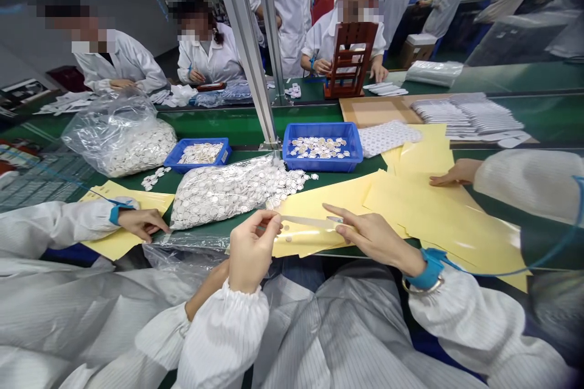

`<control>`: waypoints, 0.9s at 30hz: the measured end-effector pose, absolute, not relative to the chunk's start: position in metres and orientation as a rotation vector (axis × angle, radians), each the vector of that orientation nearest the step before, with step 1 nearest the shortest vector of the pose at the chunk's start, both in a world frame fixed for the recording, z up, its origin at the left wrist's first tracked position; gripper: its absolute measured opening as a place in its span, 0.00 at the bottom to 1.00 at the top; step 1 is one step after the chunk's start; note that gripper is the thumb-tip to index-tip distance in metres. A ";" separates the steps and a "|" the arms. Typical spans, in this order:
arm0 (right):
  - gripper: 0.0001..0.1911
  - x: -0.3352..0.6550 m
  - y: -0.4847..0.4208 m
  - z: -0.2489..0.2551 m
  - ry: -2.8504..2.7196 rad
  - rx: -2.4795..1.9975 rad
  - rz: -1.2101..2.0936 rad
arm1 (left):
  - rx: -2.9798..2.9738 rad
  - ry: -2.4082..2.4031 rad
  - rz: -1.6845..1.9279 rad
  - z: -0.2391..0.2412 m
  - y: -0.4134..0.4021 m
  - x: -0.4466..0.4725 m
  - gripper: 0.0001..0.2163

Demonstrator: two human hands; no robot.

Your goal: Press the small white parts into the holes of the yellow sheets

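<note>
We are working at a green conveyor bench (pixel 237 127) in a crowded factory room, where an aluminium upright (pixel 246 42) rises from the bench and white-coated workers fill the far rows. Three seated people are facing us across the belt, and others are standing behind them.

On our side we are counting two blue plastic trays (pixel 322 149) of white discs, the smaller one at left, and two clear plastic bags (pixel 230 191) packed with similar discs, the fuller-looking one farther left. A small scatter of loose discs (pixel 155 178) is lying beside the left tray. One dotted white sheet (pixel 387 137) is resting right of the larger tray, and many overlapping yellow sheets (pixel 438 206) are spreading across the right side, too layered to count. Farther right, rows of white strips (pixel 469 118) are lying on a cardboard sheet (pixel 378 110), and one brown rack (pixel 351 58) is standing beyond it.

Our left hand (pixel 253 252) is pinching one end of a narrow translucent strip (pixel 308 222), its thumb and fingers pressed together. Our right hand (pixel 376 234) is pinching the other end between thumb and forefinger, with a blue wrist strap (pixel 426 270) at its wrist. We are holding the strip over the yellow sheets, just right of the nearer bag. Two co-workers' hands (pixel 456 171) are resting on yellow sheets, one at either side of us.
</note>
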State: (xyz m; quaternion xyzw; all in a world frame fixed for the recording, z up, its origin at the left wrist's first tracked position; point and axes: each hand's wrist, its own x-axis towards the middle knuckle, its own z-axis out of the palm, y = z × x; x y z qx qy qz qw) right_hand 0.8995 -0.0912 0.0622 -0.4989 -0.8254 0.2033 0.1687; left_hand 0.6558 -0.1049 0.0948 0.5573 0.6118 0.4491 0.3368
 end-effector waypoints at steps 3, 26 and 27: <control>0.19 0.898 -0.090 0.062 -2.401 -1.373 0.507 | 1.498 1.642 1.159 0.102 -0.111 0.651 0.09; 0.34 0.883 -0.052 0.013 -2.459 -1.902 -0.136 | 1.233 1.945 1.347 0.107 -0.165 0.551 0.11; 0.33 0.882 -0.053 0.011 -2.496 -1.863 -0.229 | 1.215 1.950 1.323 0.104 -0.167 0.538 0.11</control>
